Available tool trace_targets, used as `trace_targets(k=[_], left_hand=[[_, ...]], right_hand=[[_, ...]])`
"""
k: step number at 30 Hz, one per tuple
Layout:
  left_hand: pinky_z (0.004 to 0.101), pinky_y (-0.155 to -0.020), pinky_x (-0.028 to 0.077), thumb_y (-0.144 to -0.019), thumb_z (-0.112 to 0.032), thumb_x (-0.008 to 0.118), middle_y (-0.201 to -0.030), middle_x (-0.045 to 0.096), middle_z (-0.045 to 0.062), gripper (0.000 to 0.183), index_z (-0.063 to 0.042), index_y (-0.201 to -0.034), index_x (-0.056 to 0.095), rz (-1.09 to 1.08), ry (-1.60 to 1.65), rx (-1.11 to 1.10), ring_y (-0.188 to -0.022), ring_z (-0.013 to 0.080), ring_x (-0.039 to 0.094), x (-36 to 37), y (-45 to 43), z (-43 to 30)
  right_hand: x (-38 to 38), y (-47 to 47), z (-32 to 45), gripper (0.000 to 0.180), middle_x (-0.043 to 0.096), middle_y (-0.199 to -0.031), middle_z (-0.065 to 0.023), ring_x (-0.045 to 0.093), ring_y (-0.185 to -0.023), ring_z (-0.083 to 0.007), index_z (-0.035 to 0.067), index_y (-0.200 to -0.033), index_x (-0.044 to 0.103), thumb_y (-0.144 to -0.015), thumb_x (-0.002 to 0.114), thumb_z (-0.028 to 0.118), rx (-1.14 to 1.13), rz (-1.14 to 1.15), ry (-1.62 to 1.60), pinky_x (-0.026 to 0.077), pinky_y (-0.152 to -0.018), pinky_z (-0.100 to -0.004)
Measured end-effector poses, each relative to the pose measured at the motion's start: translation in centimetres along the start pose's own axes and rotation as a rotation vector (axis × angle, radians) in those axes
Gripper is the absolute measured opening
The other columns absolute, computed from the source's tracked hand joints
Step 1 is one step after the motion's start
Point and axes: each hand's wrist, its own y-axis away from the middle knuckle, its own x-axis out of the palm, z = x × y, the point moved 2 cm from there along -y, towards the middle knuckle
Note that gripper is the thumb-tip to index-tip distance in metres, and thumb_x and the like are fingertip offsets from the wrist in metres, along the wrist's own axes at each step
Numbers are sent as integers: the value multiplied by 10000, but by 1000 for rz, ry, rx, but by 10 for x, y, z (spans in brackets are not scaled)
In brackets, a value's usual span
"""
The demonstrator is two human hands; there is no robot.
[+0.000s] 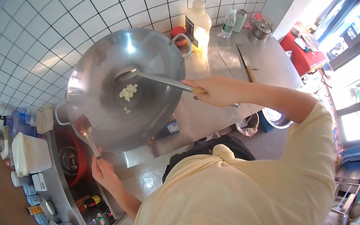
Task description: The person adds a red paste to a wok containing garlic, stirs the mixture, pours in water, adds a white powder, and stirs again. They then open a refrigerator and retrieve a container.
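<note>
A large steel wok [145, 107] lies before me. Pale chopped garlic pieces [128, 92] sit near its bottom, with a few apart from the main heap. My right hand [217, 90] grips a wok ladle by its long metal-and-wood handle [164, 80]. The ladle's bowl [125, 74] rests inside the wok, just above the garlic. In my left hand [105, 173] is a light-coloured spoon [93, 143], its head loaded with dark red paste [82, 124]. That loaded end is over the wok's lower left rim, beside a loop handle [60, 115].
Behind the wok stand a jug of yellow oil [197, 27], a red-lidded jar [178, 34] and a water bottle [228, 23]. A cleaver [248, 58] lies on the steel counter [209, 108]. At left, a shelf holds a white tub [31, 154]; a red basin [83, 157] is below.
</note>
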Motion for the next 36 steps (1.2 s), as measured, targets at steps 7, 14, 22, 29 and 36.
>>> trace_targets(k=[7,14,22,29,36], left_hand=[[201,-443,138,-989,-174,460,-589,284,-110,296,6,-1164,616,20,-7,3,-491,-19,231,1,3,4],[201,-451,140,-978,-142,455,-592,280,-115,288,9,-1163,615,17,20,-15,-500,-20,237,5,5,3],[204,-495,254,-938,-139,487,-700,447,-71,307,53,-1141,614,-6,-46,-47,-579,22,350,-6,-1,18],[200,-508,232,-924,-63,468,-707,461,-79,284,-1,-1126,657,-48,-85,-71,-577,12,317,-2,8,11],[191,-513,226,-942,-67,443,-707,434,-86,296,3,-1144,647,-20,-47,-100,-587,10,305,1,6,7]], right_hand=[[4,-8,13,594,509,-839,-49,489,-635,-158,143,-1505,223,-937,397,125,152,101,-281,465,-566,-317],[13,-12,15,594,473,-781,-34,457,-598,-151,136,-1499,239,-924,379,90,146,145,-320,456,-541,-304],[16,-40,14,634,464,-729,-11,466,-546,-106,206,-1487,295,-883,437,74,101,147,-355,435,-470,-282],[12,4,26,617,487,-777,-14,447,-544,-83,219,-1473,336,-892,436,37,195,258,-499,423,-474,-259],[20,8,25,640,477,-752,4,454,-548,-73,212,-1487,303,-891,455,35,208,241,-415,421,-479,-258]])
